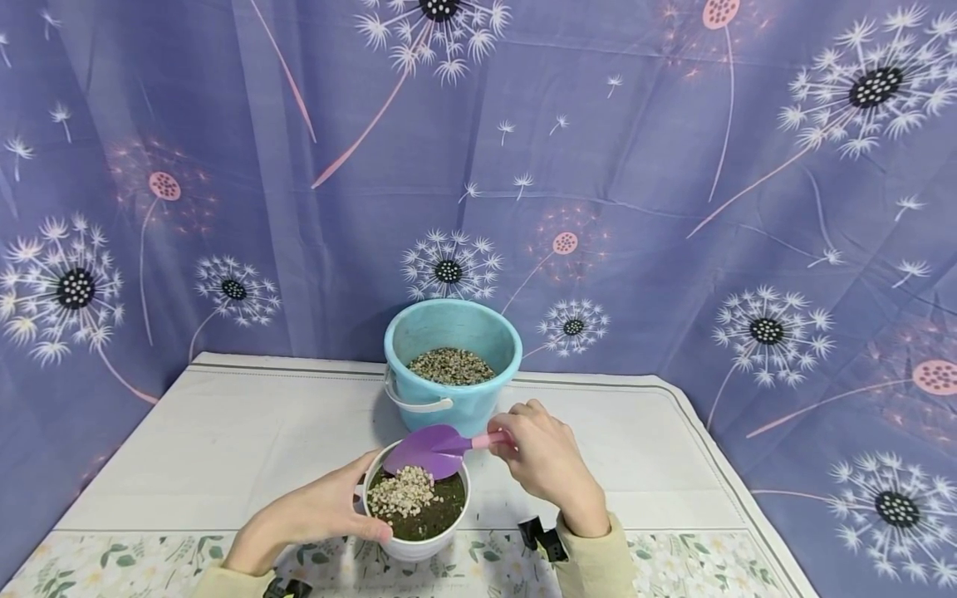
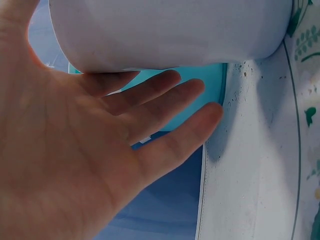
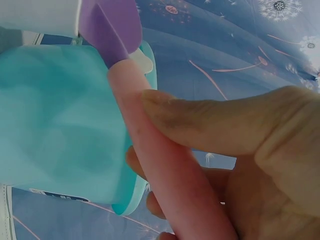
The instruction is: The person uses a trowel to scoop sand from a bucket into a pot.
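Head feed up, both wrist feeds alongside. I have a white pot [image 1: 419, 550] near the front of the tabletop [image 1: 284, 432], just this side of a turquoise bucket [image 1: 478, 407]. In the pot: dark soil [image 1: 449, 507], with a heap of pale pebbles [image 1: 404, 492] mostly toward the left, a few stray grains scattered to its right.

Left hand [image 1: 317, 507] grips the pot from the left, thumb over the near side, index finger round the far side. On my left wrist feed the other fingers [image 2: 175, 145] fan apart, fairly straight, behind the pot wall. Whether the pot's base touches the tabletop I cannot tell.

Right hand [image 1: 542, 457] holds a trowel [image 1: 429, 451], purple blade, pink handle [image 1: 486, 439]. Right wrist feed gives me the grip close up: thumb laid against the handle, fingertips curled round its other side. Blade reaches over the far rim of the pot, its tip pointing left, close above the pebbles. I see nothing of any load on the blade.

Bucket stands upright near the back edge, mixed-colour gravel [image 1: 452, 367] inside, white bail [image 1: 429, 406] hanging down in front. Dark specks [image 2: 245, 70] on the white cloth beside the pot, seen from the left wrist. Leaf-and-flower print along the near edge. Behind everything, a violet-blue curtain [image 1: 336, 249] printed with dandelions. Pale sleeves [image 1: 598, 556] on both arms.
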A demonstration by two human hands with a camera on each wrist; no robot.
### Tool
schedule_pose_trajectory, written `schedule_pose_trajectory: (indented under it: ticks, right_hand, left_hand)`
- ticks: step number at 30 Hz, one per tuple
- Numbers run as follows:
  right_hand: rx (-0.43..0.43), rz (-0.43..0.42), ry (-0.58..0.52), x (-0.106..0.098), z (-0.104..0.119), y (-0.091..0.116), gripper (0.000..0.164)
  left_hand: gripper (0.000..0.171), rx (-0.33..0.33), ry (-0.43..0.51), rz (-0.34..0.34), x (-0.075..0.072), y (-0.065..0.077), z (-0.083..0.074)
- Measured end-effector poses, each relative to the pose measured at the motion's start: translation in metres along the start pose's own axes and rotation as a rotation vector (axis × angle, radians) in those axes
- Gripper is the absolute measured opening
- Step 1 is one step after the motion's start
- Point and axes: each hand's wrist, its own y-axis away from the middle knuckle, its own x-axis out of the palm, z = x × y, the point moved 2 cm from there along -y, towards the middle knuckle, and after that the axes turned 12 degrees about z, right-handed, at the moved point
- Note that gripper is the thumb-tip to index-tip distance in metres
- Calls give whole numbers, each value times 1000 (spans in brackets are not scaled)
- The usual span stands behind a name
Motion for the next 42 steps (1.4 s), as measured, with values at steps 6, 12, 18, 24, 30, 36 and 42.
schedule_pose_trajectory:
  ticks: [6, 12, 18, 24, 30, 36, 42]
  right_hand:
    - [5, -30, 7, -1, 0, 0, 16]
    - [3, -56, 12, -2, 0, 0, 17]
    - [1, -66, 15, -3, -1, 2, 18]
    - [-25, -49, 0, -5, 0, 4, 18]
    - [-51, 5, -16, -5, -2, 7, 15]
    - [-78, 53, -53, -5, -4, 7, 10]
    - [-62, 103, -160, -9, -9, 6, 23]
  left_hand:
    - [104, -27, -85, -21, -1, 2, -2]
    - [105, -32, -106, -28, -1, 2, -4]
    - [102, -21, -87, -22, 0, 1, -4]
    - [103, -25, -75, -17, -1, 1, -3]
    - [106, -23, -99, -21, 0, 1, -3]
    - [104, -16, -63, -18, 2, 2, -3]
    - [101, 16, -51, -19, 2, 0, -4]
